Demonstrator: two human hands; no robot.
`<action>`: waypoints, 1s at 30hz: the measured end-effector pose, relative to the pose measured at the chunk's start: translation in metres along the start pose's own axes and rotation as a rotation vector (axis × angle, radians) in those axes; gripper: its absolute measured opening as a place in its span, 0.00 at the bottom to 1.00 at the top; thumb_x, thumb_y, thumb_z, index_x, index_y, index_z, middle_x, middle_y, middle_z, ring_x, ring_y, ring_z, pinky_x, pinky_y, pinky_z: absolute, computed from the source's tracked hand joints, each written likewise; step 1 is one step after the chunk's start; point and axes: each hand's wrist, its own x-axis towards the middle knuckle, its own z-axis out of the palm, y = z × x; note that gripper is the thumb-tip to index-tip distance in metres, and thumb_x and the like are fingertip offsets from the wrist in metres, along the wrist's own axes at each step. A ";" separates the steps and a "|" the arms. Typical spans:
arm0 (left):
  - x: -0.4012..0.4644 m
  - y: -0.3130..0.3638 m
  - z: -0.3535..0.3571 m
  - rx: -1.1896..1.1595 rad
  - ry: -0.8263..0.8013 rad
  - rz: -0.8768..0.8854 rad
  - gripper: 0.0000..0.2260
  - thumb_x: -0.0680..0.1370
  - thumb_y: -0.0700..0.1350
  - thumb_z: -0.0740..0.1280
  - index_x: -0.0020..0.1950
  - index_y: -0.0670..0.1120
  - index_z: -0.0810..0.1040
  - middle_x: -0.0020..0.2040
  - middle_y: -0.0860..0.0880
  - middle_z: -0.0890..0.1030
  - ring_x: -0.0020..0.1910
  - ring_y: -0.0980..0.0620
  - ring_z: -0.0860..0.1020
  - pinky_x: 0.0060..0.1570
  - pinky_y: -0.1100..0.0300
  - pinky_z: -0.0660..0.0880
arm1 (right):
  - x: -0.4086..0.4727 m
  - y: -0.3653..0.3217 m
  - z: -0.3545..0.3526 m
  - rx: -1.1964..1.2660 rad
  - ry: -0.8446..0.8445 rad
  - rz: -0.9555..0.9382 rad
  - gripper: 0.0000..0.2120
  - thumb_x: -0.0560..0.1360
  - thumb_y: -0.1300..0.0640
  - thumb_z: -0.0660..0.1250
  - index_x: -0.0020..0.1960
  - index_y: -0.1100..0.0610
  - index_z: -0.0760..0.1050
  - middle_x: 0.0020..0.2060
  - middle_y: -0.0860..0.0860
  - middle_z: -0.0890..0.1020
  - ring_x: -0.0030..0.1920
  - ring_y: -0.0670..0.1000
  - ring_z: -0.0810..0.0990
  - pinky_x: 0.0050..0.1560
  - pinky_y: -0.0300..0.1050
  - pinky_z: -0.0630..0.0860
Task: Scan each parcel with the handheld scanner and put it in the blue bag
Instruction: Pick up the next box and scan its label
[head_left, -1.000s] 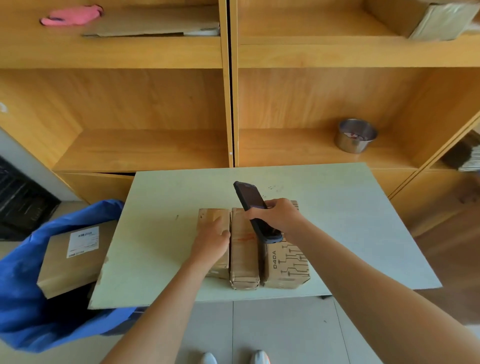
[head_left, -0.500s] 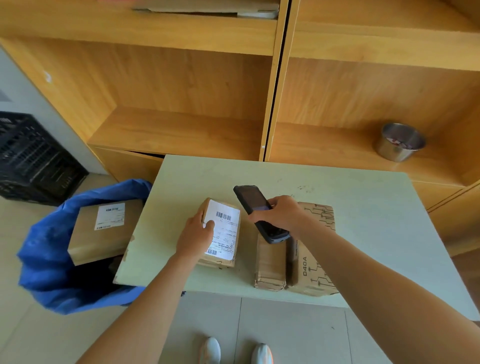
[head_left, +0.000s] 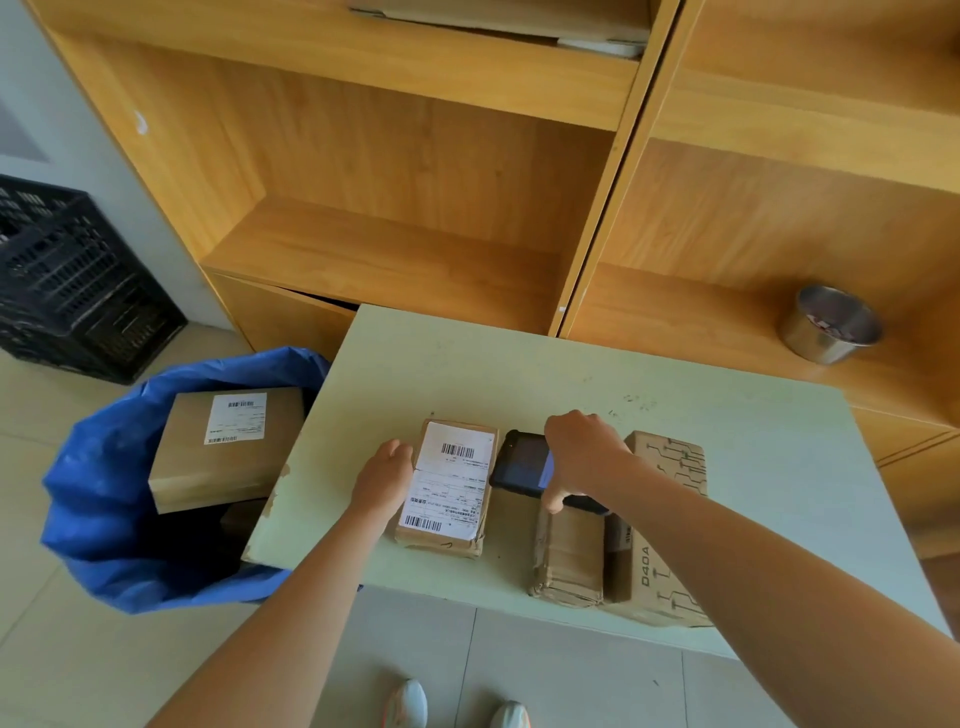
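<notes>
From the head view, my left hand (head_left: 382, 480) has pulled the labelled parcel (head_left: 445, 488) clear of the other two, fingers curled on its left edge, while my right hand (head_left: 582, 457) has swung the gripped scanner (head_left: 522, 462) down just beside the label, so the scan looks imminent. It lies label-up on the pale green table (head_left: 727, 447); the blue bag (head_left: 104, 519), already holding one parcel, stands on the tiled floor at the table's left, before wooden shelves (head_left: 389, 249).

A single wide-angle view looks from the person's head, forward and steeply down. It sits close above the pale surface (head_left: 675, 467), with wooden shelves (head_left: 395, 260) filling the top of the frame and the floor (head_left: 78, 670) and shoes (head_left: 410, 704) along the bottom edge.
</notes>
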 end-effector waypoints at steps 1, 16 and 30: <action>0.003 0.000 -0.001 -0.003 -0.001 -0.006 0.19 0.85 0.49 0.51 0.74 0.46 0.68 0.73 0.44 0.71 0.68 0.43 0.71 0.60 0.54 0.65 | 0.001 -0.002 -0.001 -0.013 -0.008 0.001 0.23 0.64 0.49 0.82 0.48 0.59 0.74 0.34 0.49 0.74 0.41 0.53 0.79 0.43 0.44 0.82; 0.019 -0.001 -0.012 -0.097 -0.152 -0.070 0.16 0.84 0.46 0.51 0.47 0.36 0.71 0.65 0.31 0.73 0.65 0.31 0.72 0.64 0.37 0.71 | 0.051 -0.048 0.041 1.157 -0.014 0.441 0.24 0.63 0.41 0.81 0.42 0.61 0.80 0.36 0.53 0.81 0.35 0.52 0.80 0.35 0.42 0.74; 0.021 -0.019 -0.053 -0.201 -0.065 -0.041 0.17 0.81 0.57 0.53 0.59 0.53 0.77 0.52 0.50 0.82 0.52 0.48 0.80 0.59 0.49 0.76 | 0.083 -0.105 0.036 1.333 0.087 0.340 0.17 0.66 0.48 0.81 0.50 0.56 0.83 0.43 0.53 0.87 0.41 0.53 0.85 0.38 0.45 0.81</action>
